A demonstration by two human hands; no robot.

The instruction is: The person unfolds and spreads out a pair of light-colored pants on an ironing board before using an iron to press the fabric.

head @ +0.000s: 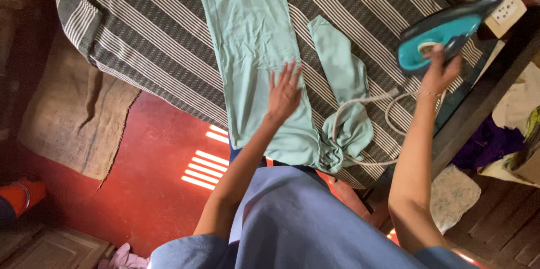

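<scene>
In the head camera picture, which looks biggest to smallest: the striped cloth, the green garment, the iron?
1. Striped cloth
2. Green garment
3. Iron, held up in the right hand, so nearer the camera than the other two

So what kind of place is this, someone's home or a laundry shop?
Most likely a home. The ironing surface is a table padded with a striped blanket, a burlap mat lies on the red floor, and loose clothes are piled on a wooden side ledge.
</scene>
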